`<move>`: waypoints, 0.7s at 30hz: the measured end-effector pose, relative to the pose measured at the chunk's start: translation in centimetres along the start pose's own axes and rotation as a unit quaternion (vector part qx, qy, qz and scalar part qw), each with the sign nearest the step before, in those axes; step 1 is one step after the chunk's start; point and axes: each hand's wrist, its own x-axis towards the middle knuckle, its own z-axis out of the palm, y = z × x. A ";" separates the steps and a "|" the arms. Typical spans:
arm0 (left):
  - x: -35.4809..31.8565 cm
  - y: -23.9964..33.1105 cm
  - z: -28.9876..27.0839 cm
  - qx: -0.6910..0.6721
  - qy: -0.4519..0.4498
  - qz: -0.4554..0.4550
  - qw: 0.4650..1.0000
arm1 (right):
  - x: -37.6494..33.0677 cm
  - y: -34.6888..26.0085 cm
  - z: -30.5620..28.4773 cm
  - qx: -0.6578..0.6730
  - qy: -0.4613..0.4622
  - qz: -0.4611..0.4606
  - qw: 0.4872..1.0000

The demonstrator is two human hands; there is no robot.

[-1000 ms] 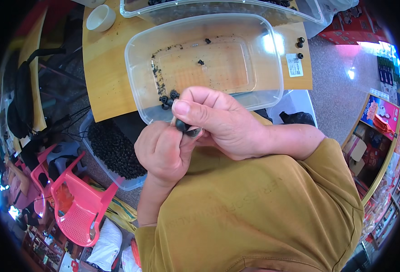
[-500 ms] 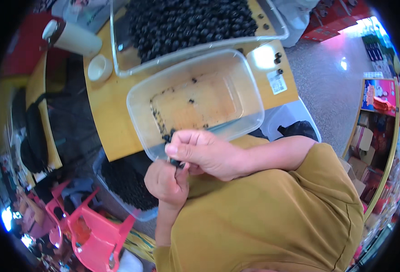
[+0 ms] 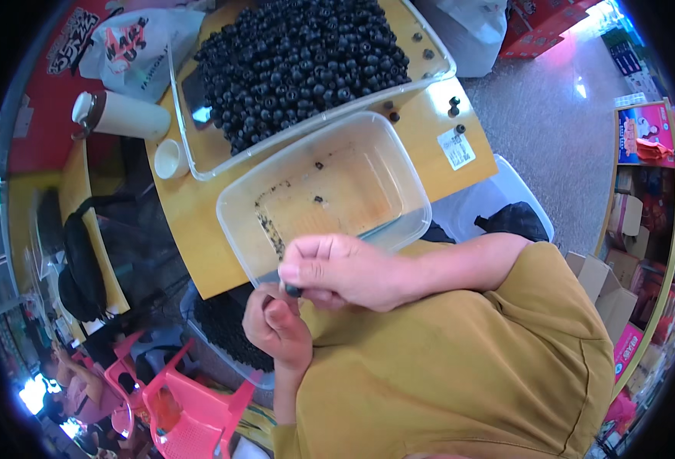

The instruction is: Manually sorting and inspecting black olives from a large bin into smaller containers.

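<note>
Just past my chest, my two hands meet over the near rim of a clear plastic tub. A small black round piece shows between them. My right hand is closed, its thumb and fingers pinching the piece. Below it, my left hand has its fingers curled and its fingertips touching the piece; whether it grips is partly hidden. Small black pieces and dark crumbs lie on the tub's floor. Beyond it, a larger clear bin holds a big heap of black round pieces.
On the wooden table stand a white flask and a white cup; a label and a few loose black pieces lie right. Below, a bin of black bits stands left. Pink chairs and another person are lower left.
The view has shifted, showing more of the far bin. My left hand's fingers have loosened a little, and the black piece between my hands shows more plainly.
</note>
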 end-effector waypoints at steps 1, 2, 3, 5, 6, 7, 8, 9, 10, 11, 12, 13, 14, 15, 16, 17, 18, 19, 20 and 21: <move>0.6 0.7 0.1 -0.004 -0.015 0.006 1.000 | 0.0 -0.4 -0.2 0.010 0.000 0.010 1.000; 0.9 0.8 0.2 -0.021 -0.017 -0.002 1.000 | 0.1 -1.2 -0.6 0.025 0.001 -0.007 1.000; 1.1 1.0 0.1 -0.038 -0.026 0.007 0.999 | 0.0 -1.6 -0.5 0.043 0.002 -0.021 0.999; 1.4 1.4 0.3 -0.048 -0.033 0.005 0.998 | -0.3 -2.6 -0.5 0.060 0.000 -0.015 0.998; 1.5 1.8 0.4 -0.039 -0.041 0.026 0.998 | -0.5 -2.9 -0.6 0.064 -0.001 -0.027 0.998; 1.9 2.0 0.7 -0.032 -0.048 0.052 0.997 | -0.5 -3.1 -0.7 0.069 -0.004 -0.021 0.997; 2.1 2.0 0.7 -0.026 -0.046 0.048 0.997 | -0.5 -3.2 -0.9 0.071 -0.009 -0.017 0.997; 2.3 2.1 0.8 -0.024 -0.063 0.065 0.996 | -0.5 -3.2 -1.1 0.072 -0.013 -0.014 0.997; 2.5 2.1 0.9 -0.023 -0.081 0.084 0.993 | -0.5 -3.3 -1.2 0.076 -0.015 -0.011 0.997; 2.6 2.4 1.0 -0.020 -0.081 0.081 0.993 | -0.6 -3.3 -1.3 0.068 -0.013 -0.009 0.998; 2.8 2.7 1.2 0.010 -0.097 0.097 0.991 | -0.7 -3.4 -1.4 0.061 -0.011 -0.007 0.998; 2.9 2.9 1.3 0.039 -0.112 0.113 0.986 | -0.8 -3.4 -1.5 0.063 -0.012 -0.006 0.998; 2.9 3.1 1.5 0.041 -0.112 0.111 0.987 | -0.9 -3.5 -1.6 0.052 -0.010 -0.003 0.999; 2.7 3.3 1.7 0.044 -0.103 0.096 0.989 | -1.0 -3.6 -1.7 0.041 -0.008 0.001 0.999; 2.7 3.4 2.0 0.046 -0.095 0.080 0.991 | -1.0 -3.4 -1.8 0.043 -0.008 0.002 0.999; 2.7 3.5 2.1 0.048 -0.094 0.079 0.991 | -1.0 -3.2 -2.0 0.043 -0.014 -0.004 0.999; 2.9 3.5 2.3 0.072 -0.096 0.100 0.988 | -1.0 -3.1 -2.1 0.043 -0.019 -0.010 0.999; 3.0 3.5 2.3 0.097 -0.097 0.121 0.983 | -1.0 -3.1 -2.2 0.044 -0.021 -0.007 0.999; 3.1 3.5 2.4 0.099 -0.094 0.119 0.983 | -0.9 -3.2 -2.2 0.043 -0.018 -0.002 0.999; 3.2 3.5 2.4 0.125 -0.096 0.138 0.978 | -0.9 -3.2 -2.2 0.041 -0.014 0.003 0.999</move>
